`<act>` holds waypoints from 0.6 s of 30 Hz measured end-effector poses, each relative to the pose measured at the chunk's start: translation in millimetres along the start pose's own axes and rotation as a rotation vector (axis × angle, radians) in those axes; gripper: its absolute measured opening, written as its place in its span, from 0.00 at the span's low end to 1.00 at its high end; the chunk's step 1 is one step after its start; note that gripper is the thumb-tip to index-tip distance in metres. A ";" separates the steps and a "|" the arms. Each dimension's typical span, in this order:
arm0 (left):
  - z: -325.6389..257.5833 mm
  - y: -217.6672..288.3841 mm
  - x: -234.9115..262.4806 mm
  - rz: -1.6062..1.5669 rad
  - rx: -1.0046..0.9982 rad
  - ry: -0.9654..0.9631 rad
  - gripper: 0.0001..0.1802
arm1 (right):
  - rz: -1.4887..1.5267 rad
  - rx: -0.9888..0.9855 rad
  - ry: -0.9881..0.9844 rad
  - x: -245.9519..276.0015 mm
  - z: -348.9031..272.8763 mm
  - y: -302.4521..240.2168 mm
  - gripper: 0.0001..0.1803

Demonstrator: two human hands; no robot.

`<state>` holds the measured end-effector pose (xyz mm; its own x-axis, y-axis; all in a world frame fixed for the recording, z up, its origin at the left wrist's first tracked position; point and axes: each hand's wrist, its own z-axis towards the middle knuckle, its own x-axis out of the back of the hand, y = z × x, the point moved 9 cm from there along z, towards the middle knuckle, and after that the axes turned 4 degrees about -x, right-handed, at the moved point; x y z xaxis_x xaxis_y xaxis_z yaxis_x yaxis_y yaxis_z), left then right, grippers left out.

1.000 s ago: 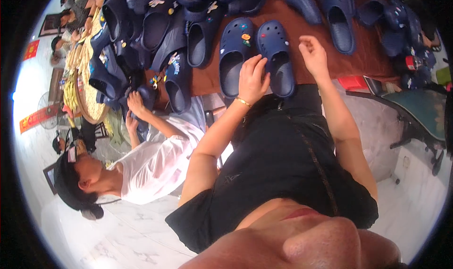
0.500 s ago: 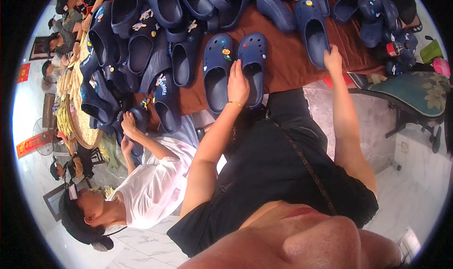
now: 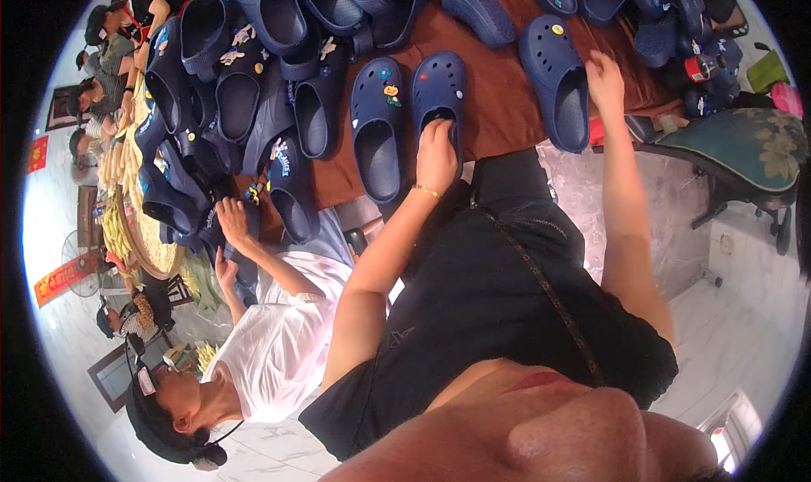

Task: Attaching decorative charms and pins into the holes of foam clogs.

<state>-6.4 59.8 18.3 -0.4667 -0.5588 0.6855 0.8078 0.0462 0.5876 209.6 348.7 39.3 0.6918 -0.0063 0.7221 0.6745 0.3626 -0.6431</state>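
Observation:
Two dark blue clogs lie side by side on the brown cloth, toes away from me. The left one (image 3: 378,157) carries an orange-faced charm and a few small ones. Into the opening of the other clog (image 3: 439,81), which has a red charm, my left hand (image 3: 437,157) reaches with its fingers bent together; the thumb is hidden. Farther right lies a single blue clog (image 3: 545,68) with a yellow smiley charm, its heel near the table edge. Close along its right side is my right hand (image 3: 606,85), fingers loosely curved and apart, holding nothing.
A heap of blue clogs (image 3: 279,26) covers the table's left and far side; more clogs (image 3: 667,26) are piled far right beside a dark bottle (image 3: 699,66). A co-worker in a white shirt (image 3: 270,338) handles a clog at left. A green office chair (image 3: 735,148) stands right.
The smiley clog has come nearer to me, and my right hand has let go of its heel and moved up beside it. My left hand's fingers have bent into the red-charm clog's opening.

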 end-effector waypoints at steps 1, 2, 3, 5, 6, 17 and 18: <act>1.4 -3.6 -6.0 0.002 -0.002 -0.001 0.17 | -0.025 0.034 -0.007 -7.3 14.0 -9.8 0.17; 1.2 -13.2 -16.4 0.049 0.038 -0.061 0.17 | -0.079 0.101 0.003 -15.7 25.7 -25.2 0.17; 5.1 -18.4 -27.1 0.089 0.066 -0.125 0.18 | -0.193 0.226 0.044 -27.2 41.7 -28.4 0.17; 11.6 -29.3 -39.9 0.109 0.133 -0.213 0.18 | -0.262 0.202 -0.003 -54.7 61.7 -29.7 0.17; 14.1 -33.6 -44.6 0.106 0.154 -0.238 0.17 | -0.385 0.130 -0.123 -73.6 67.7 -26.3 0.16; 11.8 -39.8 -46.1 0.127 0.219 -0.234 0.11 | -0.597 -0.142 -0.258 -102.9 78.7 -16.7 0.20; 11.6 -38.2 -42.2 0.121 0.193 -0.196 0.11 | -0.604 -0.156 -0.327 -108.6 80.9 -12.0 0.24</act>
<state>-21.8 91.3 -28.1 -0.4468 -0.3703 0.8144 0.7873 0.2695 0.5546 105.5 420.3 -10.8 0.0878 0.1245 0.9883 0.9623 0.2457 -0.1164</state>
